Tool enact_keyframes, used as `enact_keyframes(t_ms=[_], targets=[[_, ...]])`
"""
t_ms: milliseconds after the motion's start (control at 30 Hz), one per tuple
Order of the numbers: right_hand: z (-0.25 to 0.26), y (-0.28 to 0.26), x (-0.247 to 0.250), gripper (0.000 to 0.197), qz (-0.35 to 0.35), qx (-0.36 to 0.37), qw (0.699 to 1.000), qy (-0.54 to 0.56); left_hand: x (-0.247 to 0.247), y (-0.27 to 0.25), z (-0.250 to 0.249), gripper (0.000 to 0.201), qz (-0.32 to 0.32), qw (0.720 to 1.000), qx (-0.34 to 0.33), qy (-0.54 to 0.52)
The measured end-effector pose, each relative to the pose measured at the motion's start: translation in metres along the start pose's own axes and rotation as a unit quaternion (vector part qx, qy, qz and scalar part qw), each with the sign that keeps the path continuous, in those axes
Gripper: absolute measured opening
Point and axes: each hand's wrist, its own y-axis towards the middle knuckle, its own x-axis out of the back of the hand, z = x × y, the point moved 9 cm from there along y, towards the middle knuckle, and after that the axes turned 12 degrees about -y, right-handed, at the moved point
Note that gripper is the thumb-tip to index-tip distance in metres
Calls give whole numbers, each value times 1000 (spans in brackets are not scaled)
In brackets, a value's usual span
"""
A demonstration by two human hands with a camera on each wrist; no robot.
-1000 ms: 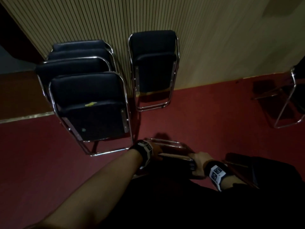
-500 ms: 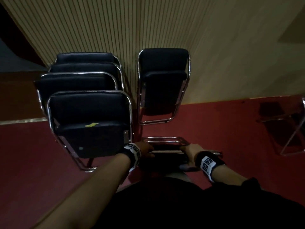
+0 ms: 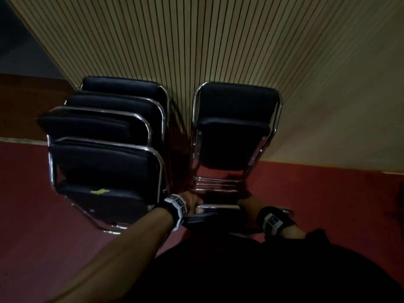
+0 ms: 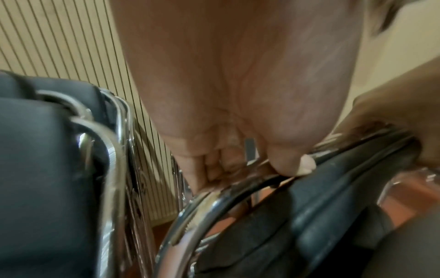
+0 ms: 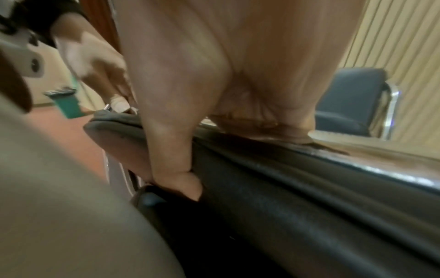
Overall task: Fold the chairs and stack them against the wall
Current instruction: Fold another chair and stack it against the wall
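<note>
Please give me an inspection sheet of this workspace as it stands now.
Surface: red floor, bare where visible.
Job's things: stack of four folded chairs leaning at the slatted wall; single folded chair leaning beside it; carried folded chair held in front of the single one.
Clutter: green bin in the background, blurred.
Grippers: left hand and right hand each grip the carried chair's top edge.
Cables: nothing seen.
Surroundings: dim room; brown panel left of the wall.

The chairs (image 3: pixel 235 125) have shiny chrome tube frames and smooth black vinyl pads; the wall (image 3: pixel 196 40) is matt ribbed panelling; the floor (image 3: pixel 317 193) looks matt red.
</note>
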Motion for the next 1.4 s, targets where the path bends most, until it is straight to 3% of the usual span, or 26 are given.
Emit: enact_keyframes(t_ms=[167,267,433,633,700,767,833,900,1000,1100,1133,1267,1400], targets=[[-38,34,38,56,4,62,998,-26,45,46,-3,37,-2,999,39,7],[-73,49,47,58,20,71,997,-24,67,69,-20,44,10,998,64,0],[-92,61,52,54,16,81,997,-1,92,87,-31,36,27,997,76,2],[-111,69,64,56,0,65,998,11,100,92,-28,41,-9,996,88,-17],[-120,72,75,59,-29,52,997,47,120,95,-29,39,-74,994,81,12],[-140,73,106,58,-114,13,992,61,151,91,-36,44,-181,982,54,27],[-173,79,139,69,-203,-45,977,49,172,89,-38,68,-254,967,36,-3],[-202,85,152,78,-227,-113,967,24,179,79,-37,83,-289,956,28,-24],[-218,91,137,83,-195,-177,964,37,142,71,-18,84,-244,967,37,-57],[-202,94,146,87,-183,-196,963,34,120,55,2,89,-197,974,59,-97],[-191,99,152,87,-181,-185,965,30,120,50,7,88,-188,974,61,-112],[-148,123,159,83,-191,-126,973,-31,122,42,15,46,-153,979,100,-96],[-121,153,151,65,-126,-69,989,-22,124,52,37,41,-126,968,157,-148]])
